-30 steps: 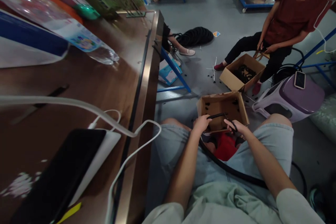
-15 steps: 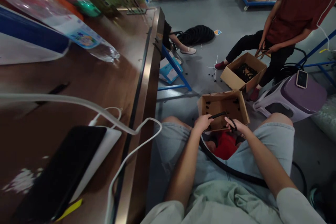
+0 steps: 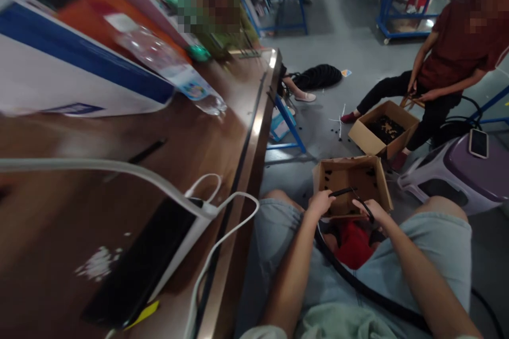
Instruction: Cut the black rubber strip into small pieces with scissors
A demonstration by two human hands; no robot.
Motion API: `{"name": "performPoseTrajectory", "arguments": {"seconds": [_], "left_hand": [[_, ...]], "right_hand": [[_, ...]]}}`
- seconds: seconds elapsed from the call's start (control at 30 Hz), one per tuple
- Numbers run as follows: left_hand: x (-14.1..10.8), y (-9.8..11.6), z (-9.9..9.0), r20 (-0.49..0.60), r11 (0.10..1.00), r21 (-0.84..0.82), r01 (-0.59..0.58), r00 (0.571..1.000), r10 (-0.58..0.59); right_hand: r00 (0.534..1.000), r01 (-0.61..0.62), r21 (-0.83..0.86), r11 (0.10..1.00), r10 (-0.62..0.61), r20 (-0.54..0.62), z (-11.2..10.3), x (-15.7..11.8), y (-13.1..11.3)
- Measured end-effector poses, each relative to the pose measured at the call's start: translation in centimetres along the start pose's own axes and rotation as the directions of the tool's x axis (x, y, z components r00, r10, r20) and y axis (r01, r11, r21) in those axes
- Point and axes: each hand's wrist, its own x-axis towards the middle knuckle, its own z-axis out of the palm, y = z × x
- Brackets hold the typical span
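Note:
My left hand (image 3: 321, 203) is closed round a black tube (image 3: 358, 285), whose short free end sticks out to the right over an open cardboard box (image 3: 387, 190). The rest of the tube curves down across my lap. My right hand (image 3: 376, 211) grips black-handled scissors (image 3: 366, 208), with the blades pointing up and left at the tube's end. Small black pieces lie inside the box. Below it, between my knees, is something red (image 3: 353, 246).
At left, a wooden table (image 3: 191, 153) holds a bottle (image 3: 175, 71), a phone (image 3: 147, 254) and white cables. A seated person (image 3: 457, 47) works over a second box (image 3: 369, 137). A purple stool (image 3: 469, 169) carries another phone (image 3: 478, 143). Coiled black tubing (image 3: 318, 77) lies behind.
The whole view has shifted, so things appear lower and farther right. The scissors' blades now show at the tube's end. Both hands keep their hold.

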Motion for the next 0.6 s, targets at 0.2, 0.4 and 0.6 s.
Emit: {"name": "performPoseTrajectory", "arguments": {"seconds": [0.2,0.4,0.6], "left_hand": [[0.1,0.3,-0.1,0.003,1.0,-0.022,-0.022,1.0,0.022],[0.2,-0.1,-0.1,0.039,1.0,0.013,-0.01,0.999,0.009],[0.2,-0.3,-0.2,0.084,0.998,0.041,-0.048,0.995,0.044]], "right_hand": [[1.0,-0.016,0.16,0.987,0.013,0.02,-0.1,0.0,-0.7],[0.996,-0.077,0.087,0.993,0.072,0.054,-0.3,-0.9,-1.8],[0.988,-0.127,0.094,0.988,0.117,0.104,0.0,-0.6,-1.0]]}}
